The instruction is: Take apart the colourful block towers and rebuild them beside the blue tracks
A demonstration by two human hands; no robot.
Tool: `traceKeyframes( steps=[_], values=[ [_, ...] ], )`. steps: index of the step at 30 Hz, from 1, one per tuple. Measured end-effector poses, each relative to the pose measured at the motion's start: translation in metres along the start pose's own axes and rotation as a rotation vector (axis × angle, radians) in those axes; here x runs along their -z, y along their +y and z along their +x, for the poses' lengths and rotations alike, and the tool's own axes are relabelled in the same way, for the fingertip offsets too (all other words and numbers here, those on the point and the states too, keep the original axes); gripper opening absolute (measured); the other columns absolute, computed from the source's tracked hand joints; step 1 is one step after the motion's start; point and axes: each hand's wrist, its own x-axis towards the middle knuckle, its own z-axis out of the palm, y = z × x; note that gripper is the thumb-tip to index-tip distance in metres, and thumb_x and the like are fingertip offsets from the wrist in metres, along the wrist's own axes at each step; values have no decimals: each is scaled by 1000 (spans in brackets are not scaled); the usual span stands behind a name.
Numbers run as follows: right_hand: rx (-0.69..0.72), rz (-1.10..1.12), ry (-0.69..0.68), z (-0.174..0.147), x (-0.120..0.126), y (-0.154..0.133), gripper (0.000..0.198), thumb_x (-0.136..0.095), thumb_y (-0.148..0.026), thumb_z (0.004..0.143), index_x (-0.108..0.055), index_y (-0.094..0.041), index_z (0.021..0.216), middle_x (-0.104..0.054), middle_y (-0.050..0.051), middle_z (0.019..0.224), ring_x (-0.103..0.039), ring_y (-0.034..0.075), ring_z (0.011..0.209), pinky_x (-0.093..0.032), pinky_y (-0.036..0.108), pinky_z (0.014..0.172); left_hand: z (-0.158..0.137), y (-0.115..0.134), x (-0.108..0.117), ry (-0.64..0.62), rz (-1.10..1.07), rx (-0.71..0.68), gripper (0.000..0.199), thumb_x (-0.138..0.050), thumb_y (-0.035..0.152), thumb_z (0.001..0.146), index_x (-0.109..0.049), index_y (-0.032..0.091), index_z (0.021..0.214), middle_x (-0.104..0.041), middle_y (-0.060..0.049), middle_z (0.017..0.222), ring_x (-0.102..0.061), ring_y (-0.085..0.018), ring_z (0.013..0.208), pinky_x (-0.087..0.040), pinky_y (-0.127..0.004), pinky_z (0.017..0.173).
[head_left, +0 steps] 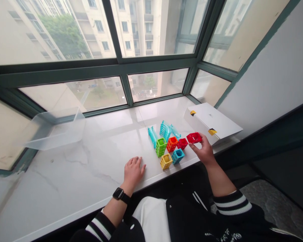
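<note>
A person sits at a pale, marbled worktop [98, 164], with a cluster of bright plastic pieces in front of them. Take the tall green block [161, 148] as the landmark. To its right come an orange block [171, 144], then a small red block [182, 144], and farthest right along that line a red piece [194, 137] in the right hand [204, 151]. The held piece sits just beside the small red block, seemingly apart from it. It looks wider from side to side than tall, but foreshortening hides its true long axis.

The right grip is closed around this piece, thumb on the near side, fingers curled behind; the forearm slants in from the lower right. The left hand [134, 169], well apart from the piece, lies palm down to the green block's left and nearer the person, fingers loosely extended, holding nothing. Nearer the person than the green block stand a yellow block [166, 162] and, right of that, a blue block [178, 156].
</note>
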Motion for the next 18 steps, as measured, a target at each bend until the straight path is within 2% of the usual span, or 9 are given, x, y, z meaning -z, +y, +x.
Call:
traceKeyframes(
  steps=[5,10,18],
  values=[
    [-92,-27,-42,4,-17,20,78,-81,-63,79,-60,-23,143,-72,14,133,-71,33,113,-57,56,105,1,0,-1,2,12,6,44,-57,41,102,-67,22,139,-67,-16,142,-59,-36,129,-48,-51,103],
    [-150,-9,-79,10,-34,40,80,-80,-64,78,-61,-22,143,-71,16,136,-70,34,117,-58,56,105,2,2,1,-2,14,20,39,-59,39,100,-68,26,135,-66,-14,141,-59,-34,126,-48,-49,102],
    [-176,1,-129,11,-47,65,81,-81,-61,78,-61,-23,146,-67,17,145,-70,35,118,-58,59,106,2,3,2,0,17,22,37,-59,39,101,-68,25,133,-67,-13,139,-60,-34,124,-47,-49,101]
  ],
)
